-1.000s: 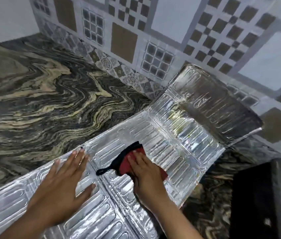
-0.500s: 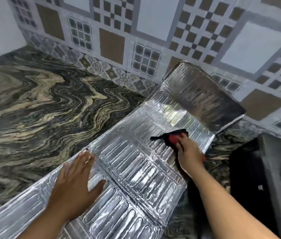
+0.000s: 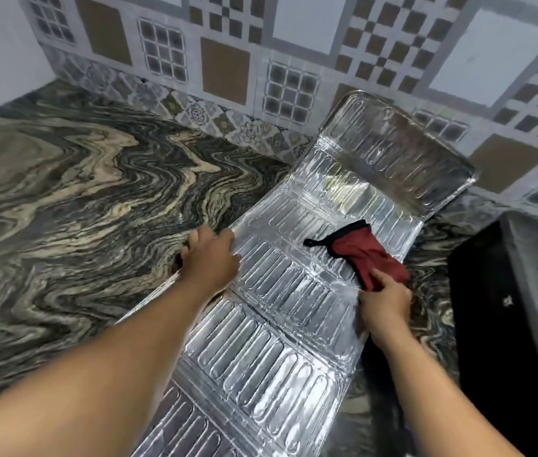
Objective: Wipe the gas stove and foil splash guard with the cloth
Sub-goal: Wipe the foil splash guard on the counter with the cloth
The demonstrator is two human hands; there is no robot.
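The foil splash guard (image 3: 270, 328) lies flat across the marbled counter, its far panel bent up against the tiled wall. A red cloth with black trim (image 3: 364, 255) rests on the foil near its right edge. My right hand (image 3: 384, 300) pinches the near end of the cloth. On the foil's left edge, my left hand (image 3: 209, 258) presses down with the fingers curled over the rim. A dark gas stove (image 3: 505, 324) shows at the right edge, only partly in view.
The dark swirled marble counter (image 3: 73, 206) spreads to the left and behind the foil. A patterned tile wall (image 3: 294, 61) rises at the back.
My left hand has moved forward along the foil's left edge and grips it. My right hand has pulled back toward the near right edge, and more of the red cloth lies spread out.
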